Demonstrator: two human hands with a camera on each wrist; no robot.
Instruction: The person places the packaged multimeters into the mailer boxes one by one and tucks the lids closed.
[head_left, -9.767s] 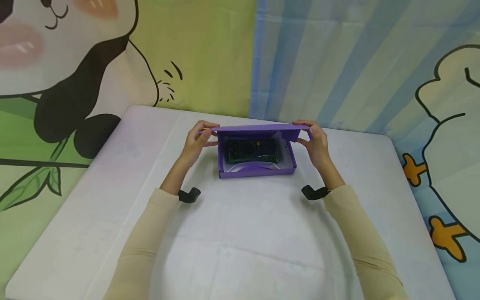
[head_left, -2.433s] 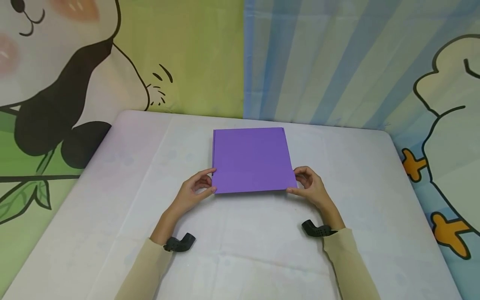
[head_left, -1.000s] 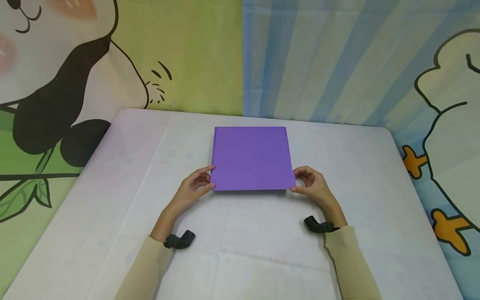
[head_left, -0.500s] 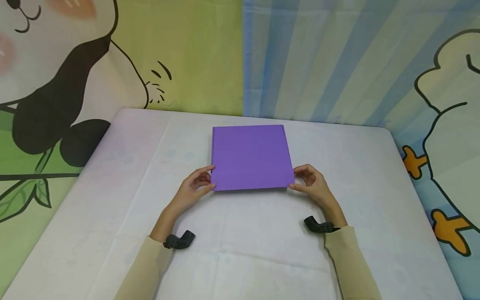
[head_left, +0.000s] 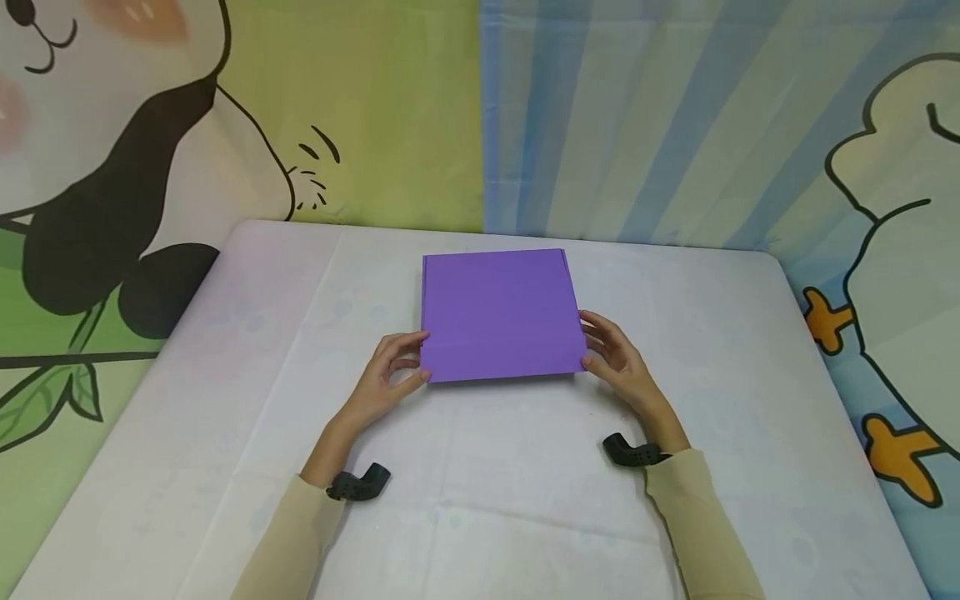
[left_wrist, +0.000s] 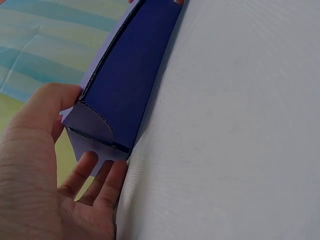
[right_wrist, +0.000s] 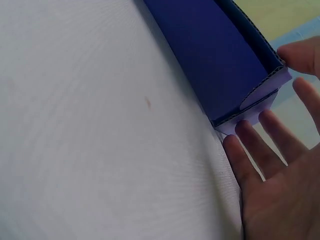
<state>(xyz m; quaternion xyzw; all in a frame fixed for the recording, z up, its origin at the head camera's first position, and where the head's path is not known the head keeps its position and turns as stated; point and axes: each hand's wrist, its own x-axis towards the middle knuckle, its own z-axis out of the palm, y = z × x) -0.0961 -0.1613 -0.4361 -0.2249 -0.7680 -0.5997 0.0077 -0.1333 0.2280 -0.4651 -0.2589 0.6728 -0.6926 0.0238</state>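
Observation:
A purple cardboard box rests on the table with its lid lowered over it. In the left wrist view, the box's front wall shows below the lid's edge, and a rounded side tab sits at the corner. My left hand holds the front left corner, thumb at the lid's edge and fingers against the side. At the front right corner, my right hand has its thumb on the lid's corner. Its other fingers touch the side wall in the right wrist view. The box's contents are hidden.
White cloth covers the table. Behind it hangs a printed backdrop with cartoon animals and stripes. Black camera mounts sit on both wrists, the left mount and the right mount.
The lid, half raised at first with a dark bagged item visible inside, has come down over the box. Just now my right hand's fingers slid farther back along the side.

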